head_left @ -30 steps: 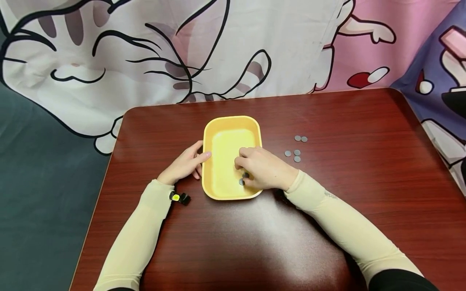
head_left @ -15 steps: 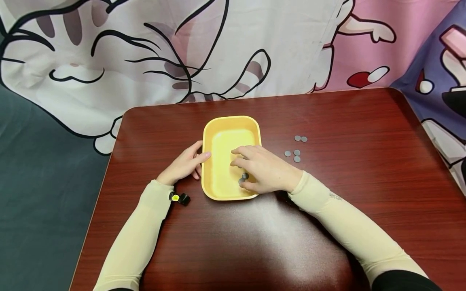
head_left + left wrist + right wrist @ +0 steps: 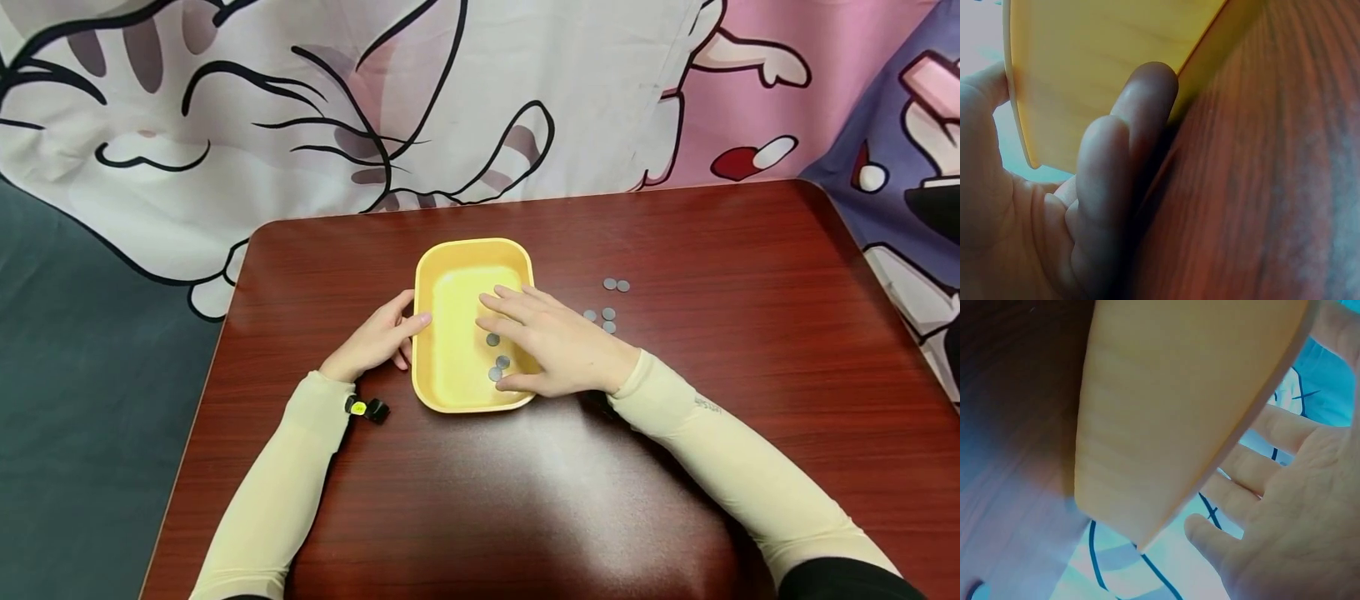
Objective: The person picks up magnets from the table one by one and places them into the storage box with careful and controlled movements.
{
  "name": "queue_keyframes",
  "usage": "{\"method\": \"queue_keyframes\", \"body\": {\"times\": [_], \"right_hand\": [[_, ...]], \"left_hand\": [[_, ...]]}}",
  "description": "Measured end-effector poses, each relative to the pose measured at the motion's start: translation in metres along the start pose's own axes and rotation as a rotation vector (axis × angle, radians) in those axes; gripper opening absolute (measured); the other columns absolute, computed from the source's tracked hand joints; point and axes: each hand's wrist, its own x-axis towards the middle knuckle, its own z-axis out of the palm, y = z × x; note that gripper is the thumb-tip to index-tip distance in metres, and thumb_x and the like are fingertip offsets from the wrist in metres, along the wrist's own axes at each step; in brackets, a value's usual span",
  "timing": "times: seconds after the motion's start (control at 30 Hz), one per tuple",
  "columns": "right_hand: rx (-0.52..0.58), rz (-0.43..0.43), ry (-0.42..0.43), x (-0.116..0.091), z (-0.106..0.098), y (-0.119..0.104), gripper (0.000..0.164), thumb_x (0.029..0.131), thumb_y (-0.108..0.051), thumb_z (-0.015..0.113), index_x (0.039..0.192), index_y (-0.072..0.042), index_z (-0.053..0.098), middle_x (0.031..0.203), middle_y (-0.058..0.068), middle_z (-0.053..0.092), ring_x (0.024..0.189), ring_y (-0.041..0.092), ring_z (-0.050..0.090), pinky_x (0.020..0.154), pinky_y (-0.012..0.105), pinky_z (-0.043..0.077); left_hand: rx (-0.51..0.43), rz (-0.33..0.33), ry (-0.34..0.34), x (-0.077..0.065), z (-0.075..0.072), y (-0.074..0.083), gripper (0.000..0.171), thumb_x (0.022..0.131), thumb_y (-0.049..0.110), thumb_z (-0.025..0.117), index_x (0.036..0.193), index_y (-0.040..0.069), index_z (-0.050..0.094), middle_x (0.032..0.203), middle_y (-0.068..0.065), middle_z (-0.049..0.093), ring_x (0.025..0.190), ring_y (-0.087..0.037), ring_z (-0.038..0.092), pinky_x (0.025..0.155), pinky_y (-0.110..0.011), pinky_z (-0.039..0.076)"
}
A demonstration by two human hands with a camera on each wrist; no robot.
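Observation:
A yellow rectangular tray (image 3: 438, 392) stands on the table. My left hand (image 3: 377, 337) holds its left side, thumb over the rim; in the left wrist view, fingers (image 3: 1147, 100) lie along the outer wall. Over the tray's right edge is my right hand (image 3: 551, 342), its fingers spread and holding nothing visible. Three grey coins lie in the tray: one coin (image 3: 492, 340) by the fingers, another coin (image 3: 502, 362) and a third coin (image 3: 495, 374) near the thumb. In the right wrist view the tray's outer wall (image 3: 1166, 406) hides the coins.
Several more grey coins lie on the brown table (image 3: 720, 275) right of the tray, among them one coin (image 3: 610, 284) in a farther pair. A small black device (image 3: 367, 408) sits at the left wrist. A printed cartoon cloth (image 3: 465, 83) hangs behind the table.
My right hand's curled fingers have straightened and spread, and the hand has drawn slightly right. A third coin now shows in the tray under where the fingers were. The left hand keeps its hold.

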Motion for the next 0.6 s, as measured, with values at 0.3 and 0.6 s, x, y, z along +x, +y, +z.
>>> {"method": "queue_keyframes", "body": {"times": [0.3, 0.6], "right_hand": [[-0.018, 0.046, 0.006, -0.013, -0.009, 0.014, 0.085, 0.084, -0.065, 0.061, 0.146, -0.011, 0.042, 0.156, 0.014, 0.032, 0.147, 0.034, 0.024, 0.118, 0.057, 0.019], [-0.045, 0.145, -0.003, -0.03, -0.018, 0.036, 0.089, 0.083, -0.066, 0.061, 0.149, -0.012, 0.037, 0.158, 0.013, 0.027, 0.148, 0.032, 0.019, 0.119, 0.055, 0.018]], "left_hand": [[-0.013, 0.001, 0.003, -0.001, 0.0, 0.001, 0.055, 0.1, 0.037, 0.053, 0.147, 0.018, 0.033, 0.07, -0.016, 0.064, 0.059, -0.042, 0.063, 0.049, -0.05, 0.056], [-0.007, 0.006, -0.007, 0.0, 0.0, 0.001, 0.058, 0.099, 0.04, 0.053, 0.147, 0.016, 0.032, 0.07, -0.015, 0.065, 0.059, -0.041, 0.063, 0.049, -0.049, 0.056]]}}
